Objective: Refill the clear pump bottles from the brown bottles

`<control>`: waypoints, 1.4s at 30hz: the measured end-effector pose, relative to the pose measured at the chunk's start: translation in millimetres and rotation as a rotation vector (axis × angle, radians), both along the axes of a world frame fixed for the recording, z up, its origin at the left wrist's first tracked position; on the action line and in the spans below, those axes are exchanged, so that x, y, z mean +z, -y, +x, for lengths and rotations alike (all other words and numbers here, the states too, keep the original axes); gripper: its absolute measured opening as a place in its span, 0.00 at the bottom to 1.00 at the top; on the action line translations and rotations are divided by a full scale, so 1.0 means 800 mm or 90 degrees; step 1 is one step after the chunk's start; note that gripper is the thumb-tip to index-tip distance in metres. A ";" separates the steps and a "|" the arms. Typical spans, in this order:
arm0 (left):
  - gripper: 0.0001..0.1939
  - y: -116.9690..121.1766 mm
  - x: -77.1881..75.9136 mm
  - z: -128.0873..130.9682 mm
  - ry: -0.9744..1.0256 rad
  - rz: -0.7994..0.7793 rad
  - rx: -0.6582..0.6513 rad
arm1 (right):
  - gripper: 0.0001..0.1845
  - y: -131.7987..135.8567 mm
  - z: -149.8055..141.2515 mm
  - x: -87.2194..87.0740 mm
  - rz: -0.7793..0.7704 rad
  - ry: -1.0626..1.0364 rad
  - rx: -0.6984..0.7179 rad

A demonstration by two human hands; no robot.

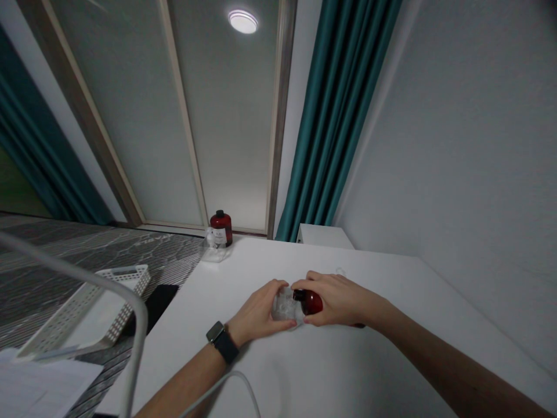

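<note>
My left hand point(260, 313), with a dark watch point(221, 341) on its wrist, curls around a clear, glass-like container point(284, 306) on the white table point(278, 377). In my right hand point(339, 297) is a small dark red bottle point(312, 303), tilted so that its black top points left over the container's right side. Fingers and palm cover much of the bottle. Whether the black top is a cap or an open neck I cannot tell, nor whether it touches the container. The container's contents, if any, are not distinct.
At the table's far left corner stand a larger red-brown bottle point(221, 223) with a black cap and a clear tray point(214, 253). A white perforated basket point(52, 328) lies left, beyond a grey curved tube point(140, 325). Behind are a white cabinet point(326, 235) and teal curtains point(335, 116).
</note>
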State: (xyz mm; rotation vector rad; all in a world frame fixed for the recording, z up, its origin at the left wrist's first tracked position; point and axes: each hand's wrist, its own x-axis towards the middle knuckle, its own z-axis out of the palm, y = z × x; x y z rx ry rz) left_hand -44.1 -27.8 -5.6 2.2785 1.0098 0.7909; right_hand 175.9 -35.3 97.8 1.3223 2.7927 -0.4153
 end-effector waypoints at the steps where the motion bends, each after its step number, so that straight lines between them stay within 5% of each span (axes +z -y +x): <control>1: 0.34 0.000 0.000 0.000 0.002 0.001 -0.001 | 0.27 0.000 0.000 0.000 0.000 -0.001 0.000; 42: 0.32 0.001 0.003 -0.002 0.010 -0.008 0.006 | 0.26 0.000 -0.004 0.000 0.017 0.007 0.011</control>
